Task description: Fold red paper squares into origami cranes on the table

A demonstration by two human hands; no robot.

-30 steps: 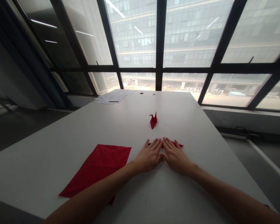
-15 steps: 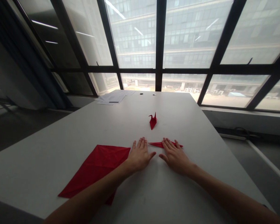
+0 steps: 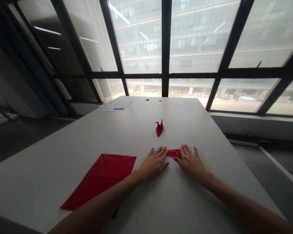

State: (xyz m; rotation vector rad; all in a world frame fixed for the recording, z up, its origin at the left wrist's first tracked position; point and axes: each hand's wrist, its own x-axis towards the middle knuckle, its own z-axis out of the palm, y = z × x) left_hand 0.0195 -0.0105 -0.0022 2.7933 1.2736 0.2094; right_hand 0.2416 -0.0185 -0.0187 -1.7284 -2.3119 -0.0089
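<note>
A narrow strip of folded red paper [image 3: 174,153] lies flat on the white table [image 3: 190,117], its two ends covered by my hands. My left hand [image 3: 155,163] rests palm down with fingers stretched over the left end. On the right end lies my right hand [image 3: 190,163], flat, its fingers spread and the thumb pointing inward. Beyond the strip stands a red origami crane [image 3: 159,128]. A large creased sheet of red paper [image 3: 100,178] is spread to the left, partly hidden under my left forearm.
White papers [image 3: 119,103] are piled at the table's far left corner, with a dark thin item on them. Tall windows [image 3: 141,39] with dark frames rise behind the table. A blue curtain [image 3: 31,65] hangs at the left.
My left hand has moved right onto the strip's left end. My right hand has shifted slightly right towards its other end, baring the middle. The crane and large sheet remain in place.
</note>
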